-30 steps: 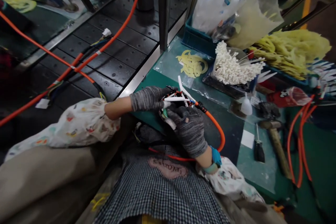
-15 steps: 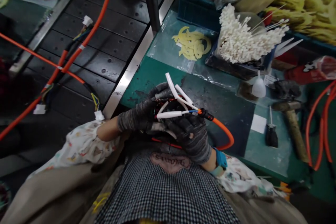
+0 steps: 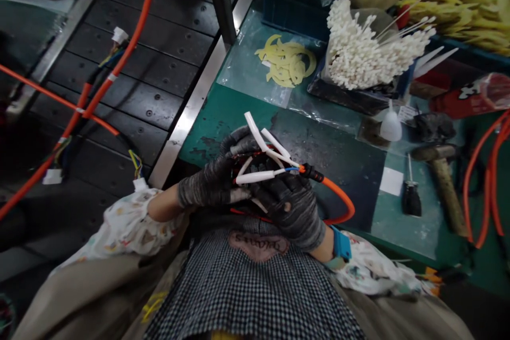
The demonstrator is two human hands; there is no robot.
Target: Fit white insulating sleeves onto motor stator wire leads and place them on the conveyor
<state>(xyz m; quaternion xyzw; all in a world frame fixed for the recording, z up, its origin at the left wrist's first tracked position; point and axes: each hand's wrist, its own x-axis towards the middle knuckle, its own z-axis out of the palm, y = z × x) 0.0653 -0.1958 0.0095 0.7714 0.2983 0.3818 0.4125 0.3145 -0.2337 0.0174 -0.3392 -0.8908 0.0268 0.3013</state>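
Both hands wear dark grey knitted gloves with some fingertips bare. My left hand (image 3: pixel 211 178) curls around the left side of a dark part with wires (image 3: pixel 261 162), close to my body at the bench edge. From the right, my right hand (image 3: pixel 295 210) closes over the same part. White sleeves (image 3: pixel 256 177) cover several of its wires and stick up between the hands. These wires run into an orange cable (image 3: pixel 338 196) with a black collar, which loops right behind my right hand. My gloves hide most of the dark part, so its kind is unclear.
On the bench lie yellow curved pieces (image 3: pixel 287 61), a container of white-tipped sticks (image 3: pixel 358 50), a small white bottle (image 3: pixel 391 125), a hammer (image 3: pixel 444 186) and a screwdriver (image 3: pixel 411 194). Orange harnesses with white connectors (image 3: pixel 52 176) cross the dark slatted surface at left, beyond the metal edge (image 3: pixel 183 122).
The view has shifted slightly, so the bench things sit a little further left. Both hands keep hold of the wired part; the left fingers have moved slightly on it.
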